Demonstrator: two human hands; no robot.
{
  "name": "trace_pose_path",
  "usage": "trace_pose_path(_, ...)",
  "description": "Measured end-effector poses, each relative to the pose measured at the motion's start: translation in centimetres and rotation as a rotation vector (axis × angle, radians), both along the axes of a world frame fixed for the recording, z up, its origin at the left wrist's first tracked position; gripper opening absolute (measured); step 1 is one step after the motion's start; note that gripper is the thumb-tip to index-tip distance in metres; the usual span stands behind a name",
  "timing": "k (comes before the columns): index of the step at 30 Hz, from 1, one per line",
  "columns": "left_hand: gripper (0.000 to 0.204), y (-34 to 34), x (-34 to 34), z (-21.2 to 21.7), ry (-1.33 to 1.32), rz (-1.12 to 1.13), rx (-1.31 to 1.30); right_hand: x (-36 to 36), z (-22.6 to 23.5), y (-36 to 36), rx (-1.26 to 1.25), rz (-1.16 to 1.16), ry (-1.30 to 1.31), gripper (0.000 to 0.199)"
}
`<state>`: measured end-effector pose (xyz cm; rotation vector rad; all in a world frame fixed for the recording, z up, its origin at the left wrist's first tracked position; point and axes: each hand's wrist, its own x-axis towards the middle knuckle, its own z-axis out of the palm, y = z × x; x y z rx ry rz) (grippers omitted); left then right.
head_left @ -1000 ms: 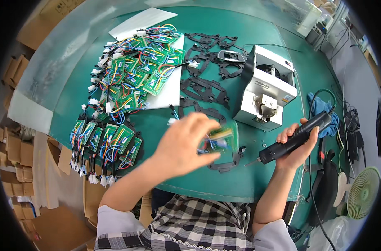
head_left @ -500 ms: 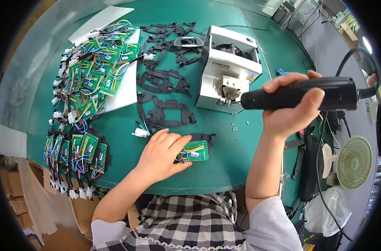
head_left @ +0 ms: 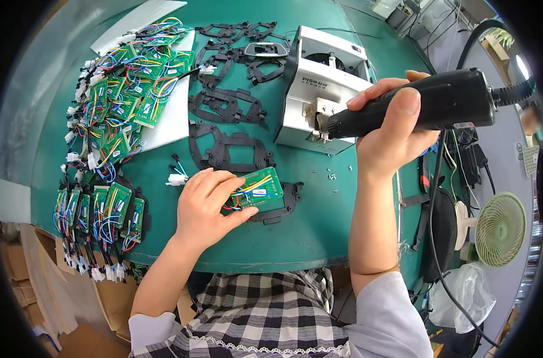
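My left hand grips the left end of a green circuit board with colored wires, thumb on the near edge and fingers on top. Partly beneath the board lies a black plastic frame; whether they touch cannot be told. A white connector on leads sticks out beyond my left fingers. My right hand is wrapped round a black electric screwdriver, held nearly level. Its front end is at the outlet of a white screw feeder, covering the bit's tip.
Wired circuit boards are heaped at the left on white foam. Several black frames lie mid-table, and loose screws lie before the feeder. A green fan and the screwdriver's cable are at the right.
The screwdriver's front end has moved left and lower across the feeder's outlet. My left hand and the circuit board have shifted left and farther from me, uncovering more of the frame. The view has shifted slightly.
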<state>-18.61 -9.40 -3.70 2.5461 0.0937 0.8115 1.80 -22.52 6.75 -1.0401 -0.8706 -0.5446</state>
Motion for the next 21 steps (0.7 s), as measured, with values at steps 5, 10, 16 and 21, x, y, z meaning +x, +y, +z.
trace_pose_path(5,0.047,0.2,-0.1,0.0,0.003,0.016,0.017,0.2,0.4,-0.3,-0.163,0.046,-0.059,0.054)
trace_pose_path(10,0.047,0.2,0.2,-0.1,-0.014,0.000,-0.008,1.3,0.0,-0.6,-0.126,0.355,-0.062,0.059)
trace_pose_path(16,0.046,0.3,0.0,-0.3,0.003,-0.026,0.031,-1.2,-0.6,-2.0,-0.175,0.336,0.247,0.056)
trace_pose_path(21,0.046,-1.2,0.5,-0.3,0.062,-0.098,0.042,-3.1,-2.1,-2.2,-0.094,0.285,0.385,0.054)
